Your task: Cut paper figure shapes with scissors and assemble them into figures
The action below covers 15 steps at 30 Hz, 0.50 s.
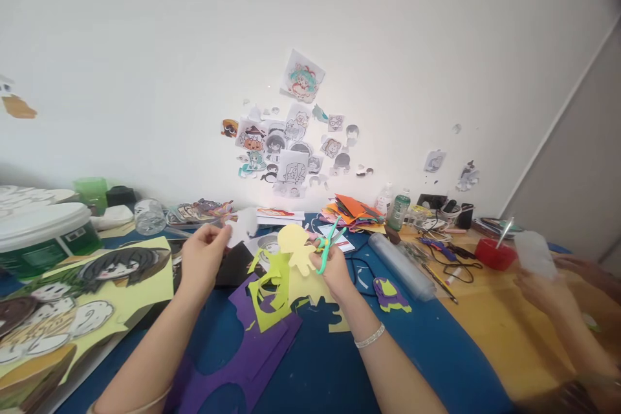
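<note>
My left hand (pixel 204 251) pinches a white paper cutout (pixel 243 226) between thumb and fingertips. In my right hand (pixel 330 266) are teal-handled scissors (pixel 326 251), pointing up, along with a pale yellow paper cutout (pixel 294 247) shaped like a small figure with a round head. Below the hands lie lime green paper scraps (pixel 272 310) with curved holes, and purple paper sheets (pixel 242 369) cut with large curves. A purple and lime paper shape (pixel 391 295) rests right of my right wrist. The scissors' blades are partly hidden by my fingers.
A blue cloth (pixel 417 362) covers my side of the table. Left are colored drawings (pixel 121 265) and a green-white tub (pixel 48 236). A clear plastic roll (pixel 402 265), orange paper (pixel 356 208) and a red bowl (pixel 493 255) stand right, near another person's hand (pixel 543 291) holding something whitish.
</note>
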### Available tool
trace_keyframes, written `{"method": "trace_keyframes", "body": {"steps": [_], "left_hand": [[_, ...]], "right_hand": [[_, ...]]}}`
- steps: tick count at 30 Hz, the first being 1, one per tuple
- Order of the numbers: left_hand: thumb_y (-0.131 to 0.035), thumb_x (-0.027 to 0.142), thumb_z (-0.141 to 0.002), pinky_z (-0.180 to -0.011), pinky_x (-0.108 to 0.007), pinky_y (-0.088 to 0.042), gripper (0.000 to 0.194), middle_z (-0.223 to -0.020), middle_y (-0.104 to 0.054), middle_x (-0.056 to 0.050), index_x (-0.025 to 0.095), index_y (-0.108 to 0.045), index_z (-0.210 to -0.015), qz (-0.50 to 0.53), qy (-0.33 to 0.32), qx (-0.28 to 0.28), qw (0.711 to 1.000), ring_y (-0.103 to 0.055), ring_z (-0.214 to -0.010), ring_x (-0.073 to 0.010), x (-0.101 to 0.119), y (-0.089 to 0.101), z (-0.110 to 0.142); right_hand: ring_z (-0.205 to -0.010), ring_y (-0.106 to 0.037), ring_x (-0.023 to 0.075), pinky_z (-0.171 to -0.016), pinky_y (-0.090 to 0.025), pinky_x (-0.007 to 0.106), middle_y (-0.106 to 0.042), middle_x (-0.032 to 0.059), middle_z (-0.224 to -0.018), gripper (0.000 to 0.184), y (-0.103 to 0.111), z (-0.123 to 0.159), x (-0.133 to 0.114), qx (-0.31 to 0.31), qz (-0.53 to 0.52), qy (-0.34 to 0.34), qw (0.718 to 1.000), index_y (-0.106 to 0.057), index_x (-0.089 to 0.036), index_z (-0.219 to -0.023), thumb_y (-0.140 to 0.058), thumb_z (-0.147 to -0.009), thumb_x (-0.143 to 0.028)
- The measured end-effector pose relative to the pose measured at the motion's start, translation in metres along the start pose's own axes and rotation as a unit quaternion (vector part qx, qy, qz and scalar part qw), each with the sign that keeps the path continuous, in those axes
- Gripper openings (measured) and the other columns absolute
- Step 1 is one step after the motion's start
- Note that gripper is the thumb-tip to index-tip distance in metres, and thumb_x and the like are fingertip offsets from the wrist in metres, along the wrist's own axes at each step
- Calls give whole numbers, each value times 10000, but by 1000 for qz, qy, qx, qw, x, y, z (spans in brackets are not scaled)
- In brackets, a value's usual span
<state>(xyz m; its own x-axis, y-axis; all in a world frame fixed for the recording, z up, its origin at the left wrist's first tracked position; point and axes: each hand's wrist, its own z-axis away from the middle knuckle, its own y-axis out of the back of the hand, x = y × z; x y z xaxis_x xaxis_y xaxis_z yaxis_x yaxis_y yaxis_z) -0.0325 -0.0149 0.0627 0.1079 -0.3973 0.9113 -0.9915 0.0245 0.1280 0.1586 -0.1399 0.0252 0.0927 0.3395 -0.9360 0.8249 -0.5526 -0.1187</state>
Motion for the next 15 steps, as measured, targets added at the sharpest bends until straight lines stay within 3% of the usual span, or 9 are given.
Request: {"method": "trace_keyframes", "body": {"steps": [3,6,8,12,15], "left_hand": [[-539,418,-673,-479,-218,-306,256,-475,-494,35,206,-468,-550,-130,-33,-16,991,-464,-487,-135,1,5,-3],[-548,409,-646,-471,-219,-277,238,-506,-524,19,213,-473,-533,-256,-82,-96,958,-481,-510,-153,2,0,1],[-557,436,-633,-455,-217,-261,234,-535,-542,9,217,-509,-569,-275,-101,-148,945,-494,-522,-164,4,-6,6],[-516,509,-673,-495,-225,-320,322,-622,-602,-23,203,-615,-650,-168,-103,-254,947,-527,-597,-185,10,-21,21],[-556,493,-657,-535,-237,-365,328,-632,-616,-28,181,-617,-578,-43,-84,-287,953,-533,-623,-186,15,-33,35]], "right_hand": [[-534,-405,91,-497,-330,209,-468,-36,-622,270,1,1,1,-16,-5,6,1000,-500,-170,-787,-626,-567,-265],[-555,-427,99,-511,-346,212,-489,-26,-646,310,1,1,3,-25,-16,7,1000,-507,-168,-811,-652,-569,-296],[-569,-441,103,-521,-354,213,-498,-21,-662,332,1,1,6,-25,-28,2,999,-507,-166,-815,-668,-563,-309],[-580,-467,112,-540,-379,224,-515,-19,-672,364,-1,1,10,-27,-59,-17,998,-510,-164,-829,-689,-557,-327],[-600,-498,127,-552,-404,239,-539,-8,-687,379,-4,4,12,-38,-67,-36,996,-519,-161,-844,-695,-570,-353]]}}
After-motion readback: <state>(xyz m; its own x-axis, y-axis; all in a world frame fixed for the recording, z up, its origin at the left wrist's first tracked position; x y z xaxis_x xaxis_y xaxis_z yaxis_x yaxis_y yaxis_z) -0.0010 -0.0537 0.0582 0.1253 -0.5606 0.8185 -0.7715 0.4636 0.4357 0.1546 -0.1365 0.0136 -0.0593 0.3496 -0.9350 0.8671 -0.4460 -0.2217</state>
